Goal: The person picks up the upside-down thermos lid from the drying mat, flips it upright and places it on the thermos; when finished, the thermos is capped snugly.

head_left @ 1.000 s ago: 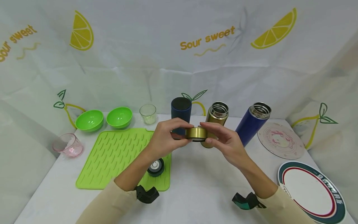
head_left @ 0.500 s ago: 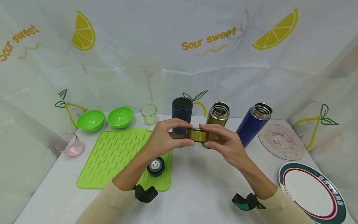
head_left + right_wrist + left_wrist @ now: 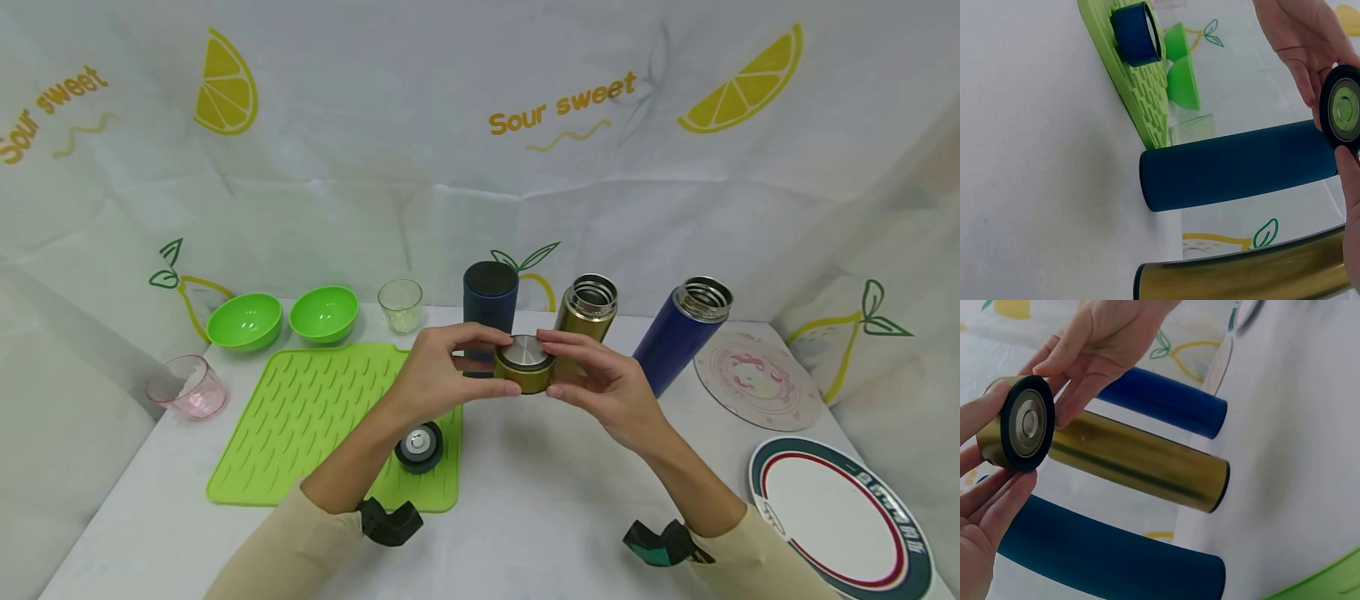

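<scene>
Both hands hold a gold bottle lid [image 3: 528,371] with a silver top above the table. My left hand [image 3: 431,375] grips its left side, thumb low and fingers at the upper rim. From the other side my right hand [image 3: 611,383] pinches it in the same way. The lid's round underside [image 3: 1028,423], with a black ring, shows in the left wrist view. Just behind the hands stand an uncapped gold bottle [image 3: 587,317] and a dark blue bottle [image 3: 490,302] with a black top. To the right is an uncapped blue bottle [image 3: 671,342].
A dark blue lid [image 3: 1137,34] lies on the green drying mat [image 3: 300,417]. Two green bowls [image 3: 243,323], a clear glass [image 3: 402,308] and a pink glass [image 3: 197,392] are around the mat. On the right are a pink round mat [image 3: 757,379] and a white oval board [image 3: 832,517].
The gold lid has tilted in my hands, so its silver top now faces the head camera. My fingers and thumbs shifted slightly around it; the bottles stayed put.
</scene>
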A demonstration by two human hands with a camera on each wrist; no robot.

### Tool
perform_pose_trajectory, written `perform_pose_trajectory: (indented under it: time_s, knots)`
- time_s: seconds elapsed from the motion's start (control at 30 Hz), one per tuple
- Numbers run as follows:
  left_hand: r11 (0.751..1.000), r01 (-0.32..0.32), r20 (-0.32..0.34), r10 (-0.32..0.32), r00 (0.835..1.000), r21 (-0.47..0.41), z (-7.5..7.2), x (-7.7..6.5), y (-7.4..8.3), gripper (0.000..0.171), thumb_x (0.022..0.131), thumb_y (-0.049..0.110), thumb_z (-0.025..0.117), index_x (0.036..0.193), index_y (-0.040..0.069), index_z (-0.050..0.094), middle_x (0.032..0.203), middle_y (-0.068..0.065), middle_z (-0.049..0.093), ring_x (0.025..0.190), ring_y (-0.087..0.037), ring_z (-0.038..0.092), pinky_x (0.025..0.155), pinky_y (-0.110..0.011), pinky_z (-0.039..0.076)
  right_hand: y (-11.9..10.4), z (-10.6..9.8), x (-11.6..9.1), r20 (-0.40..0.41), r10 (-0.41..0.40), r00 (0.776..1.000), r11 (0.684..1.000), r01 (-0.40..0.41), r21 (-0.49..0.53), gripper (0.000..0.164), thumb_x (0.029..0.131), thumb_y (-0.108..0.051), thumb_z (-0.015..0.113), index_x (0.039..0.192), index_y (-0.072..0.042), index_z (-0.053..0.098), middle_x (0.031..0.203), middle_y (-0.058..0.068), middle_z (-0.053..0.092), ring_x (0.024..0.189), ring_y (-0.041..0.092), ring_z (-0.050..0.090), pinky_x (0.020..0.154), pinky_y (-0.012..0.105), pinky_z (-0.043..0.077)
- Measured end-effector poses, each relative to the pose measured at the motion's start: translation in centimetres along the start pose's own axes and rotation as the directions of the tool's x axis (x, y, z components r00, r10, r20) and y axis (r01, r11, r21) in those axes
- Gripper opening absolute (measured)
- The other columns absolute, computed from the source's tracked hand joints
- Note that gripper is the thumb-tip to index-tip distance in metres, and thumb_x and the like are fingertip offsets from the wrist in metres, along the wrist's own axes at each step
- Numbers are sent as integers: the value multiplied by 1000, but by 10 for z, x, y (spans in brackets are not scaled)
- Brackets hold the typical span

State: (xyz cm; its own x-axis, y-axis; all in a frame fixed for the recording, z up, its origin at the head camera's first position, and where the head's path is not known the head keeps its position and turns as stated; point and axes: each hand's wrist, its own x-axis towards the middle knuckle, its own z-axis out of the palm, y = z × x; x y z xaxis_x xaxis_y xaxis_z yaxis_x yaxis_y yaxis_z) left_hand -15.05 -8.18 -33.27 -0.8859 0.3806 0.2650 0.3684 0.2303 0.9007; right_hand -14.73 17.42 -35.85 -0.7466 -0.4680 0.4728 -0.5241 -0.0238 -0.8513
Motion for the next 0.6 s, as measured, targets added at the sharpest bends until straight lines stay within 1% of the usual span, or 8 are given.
perform_pose_trajectory:
  time_s: [0.13, 0.3, 0.4, 0.47, 0.53, 0.6]
  knots:
    - [998, -61, 16, 61, 998, -6, 0, 0, -1, 49, 74, 13, 92, 119, 11, 72, 123, -5, 71, 116, -20, 69, 91, -26, 61, 2, 1, 0, -22, -16, 1000, 1000, 16, 15, 45, 87, 16, 68, 131, 13, 60, 145, -7, 59, 134, 9, 57, 99, 24, 57]
    - [992, -123, 41, 121, 992, 34, 2, 0, -1, 49, 74, 12, 91, 120, 10, 72, 136, -5, 65, 127, -22, 64, 95, -27, 60, 2, 2, 1, -56, -21, 998, 1000, 22, 4, 39, 84, 14, 72, 123, 14, 65, 140, -6, 58, 130, 12, 58, 98, 25, 57]
    - [979, -187, 45, 184, 982, 85, 3, 1, 0, 51, 72, 13, 93, 118, 10, 72, 137, -6, 65, 127, -21, 64, 97, -30, 60, 2, 4, 0, -69, -32, 997, 999, 32, 5, 36, 82, 16, 73, 117, 14, 67, 137, -4, 58, 128, 16, 59, 98, 25, 58]
    - [966, -227, 41, 224, 974, 121, 4, 1, 0, 51, 71, 13, 94, 117, 10, 73, 135, -6, 66, 126, -20, 64, 102, -34, 58, 2, 4, 0, -74, -34, 997, 999, 35, 4, 35, 80, 16, 75, 115, 14, 68, 135, -4, 58, 127, 17, 59, 97, 25, 58]
    - [954, -255, 36, 252, 967, 157, 5, 1, 1, 49, 70, 14, 94, 115, 11, 73, 133, -5, 67, 125, -19, 64, 106, -36, 55, 2, 5, 0, -78, -36, 996, 999, 36, -1, 35, 79, 16, 76, 114, 14, 69, 135, -4, 59, 126, 17, 59, 97, 25, 58]
    - [947, -265, 37, 262, 964, 180, 6, 1, 1, 46, 71, 15, 94, 113, 12, 74, 133, -4, 67, 126, -18, 64, 110, -37, 52, 2, 5, -1, -82, -38, 996, 999, 38, -3, 35, 79, 16, 76, 113, 14, 69, 134, -5, 59, 126, 15, 59, 97, 25, 58]
